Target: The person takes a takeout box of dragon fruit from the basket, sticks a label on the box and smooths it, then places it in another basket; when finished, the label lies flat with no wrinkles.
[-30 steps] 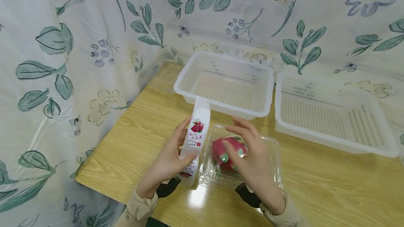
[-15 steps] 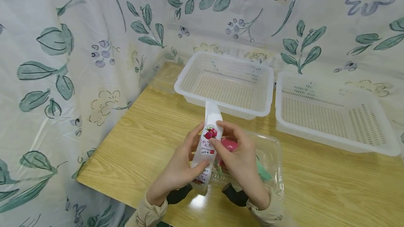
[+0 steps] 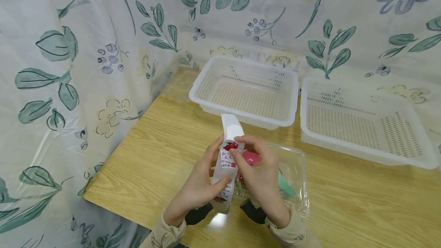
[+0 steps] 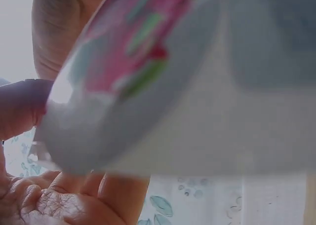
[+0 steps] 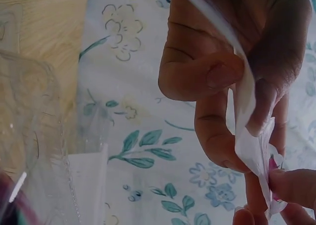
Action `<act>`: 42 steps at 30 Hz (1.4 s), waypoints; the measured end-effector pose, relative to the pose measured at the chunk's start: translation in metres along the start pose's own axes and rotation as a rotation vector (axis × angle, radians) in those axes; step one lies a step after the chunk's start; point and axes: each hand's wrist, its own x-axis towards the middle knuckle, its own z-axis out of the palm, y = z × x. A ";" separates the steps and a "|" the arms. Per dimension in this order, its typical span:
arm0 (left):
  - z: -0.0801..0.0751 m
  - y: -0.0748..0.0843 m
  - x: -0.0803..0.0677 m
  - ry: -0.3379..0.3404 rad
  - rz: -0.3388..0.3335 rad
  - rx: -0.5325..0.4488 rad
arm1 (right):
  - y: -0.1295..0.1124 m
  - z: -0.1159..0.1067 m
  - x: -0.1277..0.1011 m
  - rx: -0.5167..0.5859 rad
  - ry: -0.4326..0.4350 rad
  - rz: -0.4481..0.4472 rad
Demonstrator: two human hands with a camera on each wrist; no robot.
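Note:
A strip of white label stickers [image 3: 227,173] printed with red dragon fruit hangs between the two hands in the head view. My left hand [image 3: 198,183] holds it from the left, thumb across its front. At the picture on the upper sticker, the thumb and index finger of my right hand [image 3: 260,173] pinch the right edge. Blurred and close, the strip [image 4: 197,116] fills much of the left wrist view; the right wrist view has its backing [image 5: 247,106] edge-on. Behind my right hand, a dragon fruit [image 3: 250,157] lies in a clear plastic box [image 3: 300,171], mostly hidden.
Two white perforated baskets [image 3: 246,116] stand side by side at the back of the wooden table [image 3: 138,171]. Another clear plastic container [image 3: 180,83] is at the back left corner. A floral curtain [image 3: 103,30] encloses the left and rear sides.
My left hand has carried the strip to the right, in front of the box. My right hand has moved from above the fruit to the strip and now pinches a sticker's edge.

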 end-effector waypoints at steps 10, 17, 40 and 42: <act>0.002 -0.001 0.001 -0.023 -0.001 -0.159 | 0.008 0.010 -0.001 -0.192 0.099 -0.129; -0.002 -0.005 0.000 0.002 0.015 -0.236 | 0.010 0.012 -0.004 -0.200 0.073 -0.158; -0.041 -0.018 0.006 0.190 -0.099 -0.373 | -0.004 0.008 -0.018 -0.068 -0.167 -0.386; -0.045 -0.021 0.007 0.202 -0.156 -0.346 | -0.005 0.005 -0.019 -0.034 -0.176 -0.365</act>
